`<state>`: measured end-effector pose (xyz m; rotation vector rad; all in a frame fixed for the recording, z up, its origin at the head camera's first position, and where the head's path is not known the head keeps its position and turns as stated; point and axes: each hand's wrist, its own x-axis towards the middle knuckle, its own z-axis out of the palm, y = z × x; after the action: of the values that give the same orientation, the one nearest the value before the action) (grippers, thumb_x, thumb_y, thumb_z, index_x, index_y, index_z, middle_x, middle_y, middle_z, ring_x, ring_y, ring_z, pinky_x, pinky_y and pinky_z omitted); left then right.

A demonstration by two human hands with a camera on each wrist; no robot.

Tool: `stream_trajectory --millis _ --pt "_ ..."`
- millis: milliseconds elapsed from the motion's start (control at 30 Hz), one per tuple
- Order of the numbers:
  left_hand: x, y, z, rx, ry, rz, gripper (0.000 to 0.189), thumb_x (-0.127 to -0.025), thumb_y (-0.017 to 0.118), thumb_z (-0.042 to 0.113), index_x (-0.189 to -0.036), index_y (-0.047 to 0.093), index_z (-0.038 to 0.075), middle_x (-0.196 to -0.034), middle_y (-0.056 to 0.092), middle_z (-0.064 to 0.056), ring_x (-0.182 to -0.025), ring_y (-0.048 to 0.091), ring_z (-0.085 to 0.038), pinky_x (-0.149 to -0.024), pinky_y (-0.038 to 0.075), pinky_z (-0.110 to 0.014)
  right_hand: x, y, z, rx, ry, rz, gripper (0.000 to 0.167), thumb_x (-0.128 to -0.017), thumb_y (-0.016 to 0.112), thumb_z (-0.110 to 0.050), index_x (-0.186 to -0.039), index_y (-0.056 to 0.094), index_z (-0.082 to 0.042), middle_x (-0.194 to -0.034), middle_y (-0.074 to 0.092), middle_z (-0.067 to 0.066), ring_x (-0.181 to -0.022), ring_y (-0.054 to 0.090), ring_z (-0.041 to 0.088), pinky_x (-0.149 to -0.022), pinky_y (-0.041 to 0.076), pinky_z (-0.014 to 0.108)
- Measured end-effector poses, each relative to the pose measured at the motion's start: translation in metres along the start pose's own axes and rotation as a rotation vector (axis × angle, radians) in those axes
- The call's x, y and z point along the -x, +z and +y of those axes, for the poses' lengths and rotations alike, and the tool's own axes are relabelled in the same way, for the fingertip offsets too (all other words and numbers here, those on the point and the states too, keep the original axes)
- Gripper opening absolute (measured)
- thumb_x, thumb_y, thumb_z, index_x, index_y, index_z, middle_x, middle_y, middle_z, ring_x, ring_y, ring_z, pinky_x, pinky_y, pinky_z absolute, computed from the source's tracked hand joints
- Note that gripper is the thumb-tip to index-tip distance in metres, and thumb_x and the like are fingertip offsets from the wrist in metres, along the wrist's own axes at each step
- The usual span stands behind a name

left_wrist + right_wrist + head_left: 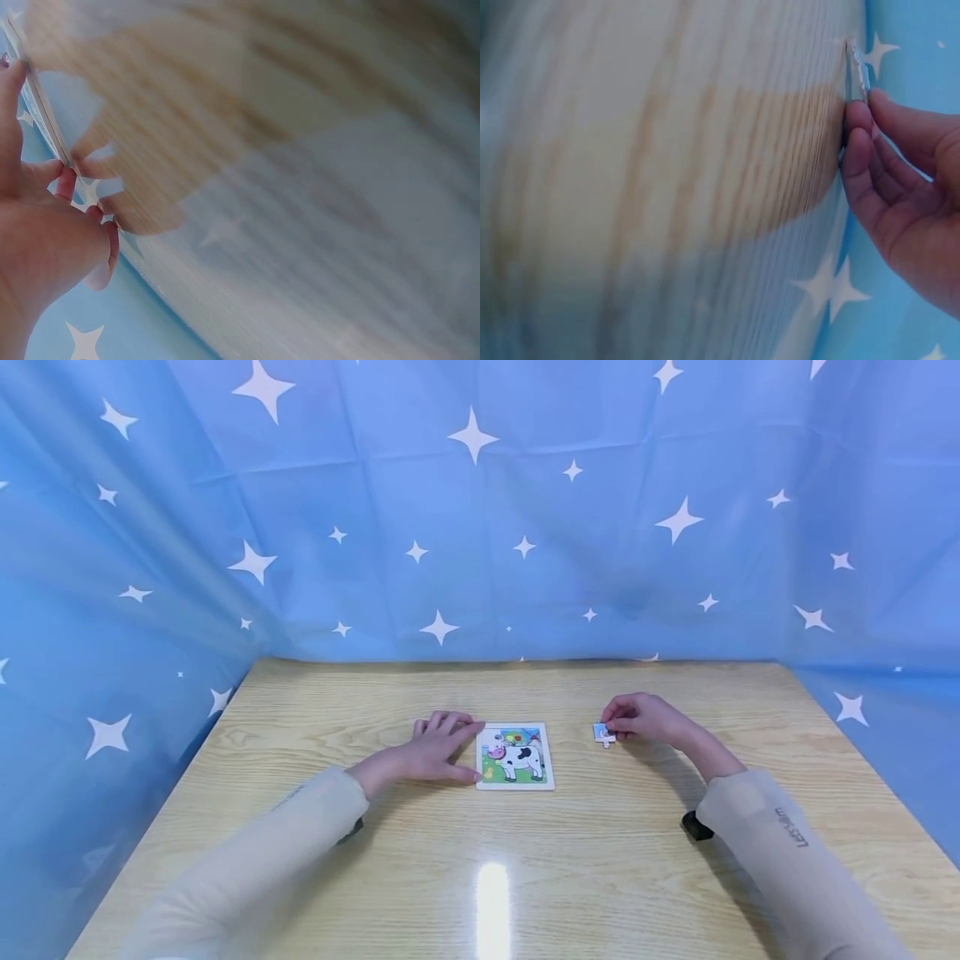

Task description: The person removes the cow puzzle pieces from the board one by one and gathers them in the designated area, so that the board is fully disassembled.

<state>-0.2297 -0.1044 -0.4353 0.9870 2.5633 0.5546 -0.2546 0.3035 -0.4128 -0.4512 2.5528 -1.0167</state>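
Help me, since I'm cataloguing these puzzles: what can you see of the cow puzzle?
The cow puzzle is a thin, roughly square panel with a pale border, lying flat on the wood-grained table. Its picture shows a white cow with black patches and a pink muzzle over green, with small bright shapes above. The left hand touches its left edge with thumb and forefinger. Its material can't be told, nor whether its upper left is complete.

bright glare on glossy tabletop [577,852]

This seems a draped booth [67,652] — starry cloth [517,493], wood-grain table [637,877].
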Motion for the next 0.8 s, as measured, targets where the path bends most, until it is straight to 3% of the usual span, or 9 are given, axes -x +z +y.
stream_trajectory --millis 333,800 --pt "-0.003 0.004 -0.004 -0.006 0.002 -0.003 0.093 -0.103 0.073 0.045 -0.174 0.029 0.004 -0.171 0.03 -0.023 -0.156 0.022 -0.048 -0.115 0.025 -0.061 -0.001 0.003 0.001 0.069 -0.028 0.007 0.009 -0.109 0.067 -0.002 -0.105 0.07 0.005 -0.084 0.068 0.004 -0.074 0.058 0.017 -0.066 0.046 0.029" --pt "0.0 0.0 0.001 -0.017 -0.011 -0.003 0.093 -0.103 0.073 0.048 -0.174 0.03 0.006 -0.172 0.032 -0.021 -0.154 0.025 -0.044 -0.113 0.027 -0.058 -0.006 0.012 -0.004 0.086 -0.088 0.072 0.007 -0.108 0.069 -0.003 -0.105 0.073 0.003 -0.081 0.067 -0.001 -0.069 0.055 0.015 -0.067 0.047 0.029"
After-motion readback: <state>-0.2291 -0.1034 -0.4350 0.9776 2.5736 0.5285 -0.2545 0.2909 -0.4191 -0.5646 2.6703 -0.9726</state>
